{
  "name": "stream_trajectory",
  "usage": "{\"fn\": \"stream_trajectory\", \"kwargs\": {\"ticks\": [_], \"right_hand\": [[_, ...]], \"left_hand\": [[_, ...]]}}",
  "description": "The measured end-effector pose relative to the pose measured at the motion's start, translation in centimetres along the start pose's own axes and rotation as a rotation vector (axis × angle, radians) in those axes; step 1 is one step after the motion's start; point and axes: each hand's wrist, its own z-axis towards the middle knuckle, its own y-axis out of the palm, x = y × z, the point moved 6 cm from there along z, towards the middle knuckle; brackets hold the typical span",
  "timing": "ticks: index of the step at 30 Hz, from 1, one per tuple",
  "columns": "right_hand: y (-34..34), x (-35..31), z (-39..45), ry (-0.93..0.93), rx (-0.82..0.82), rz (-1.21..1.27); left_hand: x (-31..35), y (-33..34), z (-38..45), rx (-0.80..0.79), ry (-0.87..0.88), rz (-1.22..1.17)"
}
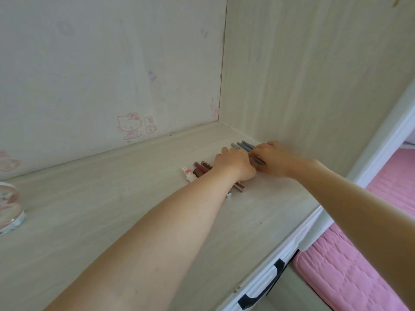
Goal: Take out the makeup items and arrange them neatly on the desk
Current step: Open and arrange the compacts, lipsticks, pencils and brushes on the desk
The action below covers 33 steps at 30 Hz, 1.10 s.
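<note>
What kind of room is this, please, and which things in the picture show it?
Probably a child's bedroom, at a built-in desk. The signs are the cartoon cat wallpaper, the pale wooden desk with makeup pencils laid on it, and the pink quilted bedding just beside the desk.

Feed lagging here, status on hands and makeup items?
Left hand and right hand together on the grey pencils by the side wall. Brown tubes lined up on desk. Nothing blocking.
</note>
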Motion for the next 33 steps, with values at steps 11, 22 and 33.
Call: {"fn": "stream_trajectory", "kwargs": {"ticks": [11,22,33], "right_hand": [[-0.9,0.6,-1.3,0.068,0.19,0.237],[-6.1,-5.0,-6.1,-0.056,0.447,0.408],[-8.5,-14.5,-9.5,-0.073,0.494,0.463]], "left_hand": [[-1.0,-2.0,-0.9,0.165,0.121,-0.348],[-4.3,-5.0,-5.8,0.189,-0.09,-1.276],[-9.4,-7.3,-15.8,0.183,-0.164,-1.53]]}}
